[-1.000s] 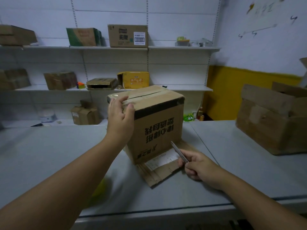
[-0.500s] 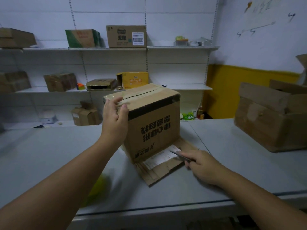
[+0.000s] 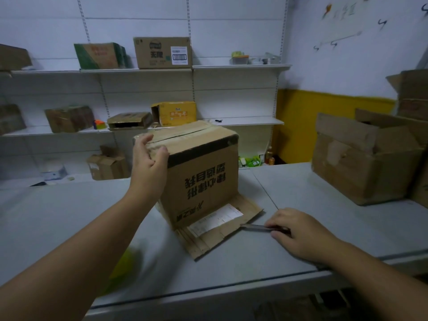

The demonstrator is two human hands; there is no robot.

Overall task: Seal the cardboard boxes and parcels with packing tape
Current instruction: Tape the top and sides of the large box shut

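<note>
A brown cardboard box [image 3: 203,172] stands upside down in the middle of the grey table [image 3: 231,269], its top seam covered with tape. One flap [image 3: 222,230] with a white label lies flat on the table in front of it. My left hand [image 3: 148,158] grips the box's top left corner, fingers over the top and thumb on the front face. To the right of the flap, my right hand [image 3: 298,230] rests low on the table and pinches a thin metal cutter [image 3: 254,227] that points left at the flap's edge.
A large open cardboard box [image 3: 366,158] sits at the table's right side. A blurred yellow-green object [image 3: 122,267] lies under my left forearm. White wall shelves [image 3: 162,70] behind the table carry several boxes. The table's front edge runs just below my arms.
My right hand has moved right, off the flap, and lowered the cutter from upright to nearly flat on the table. My left hand stays on the box's corner.
</note>
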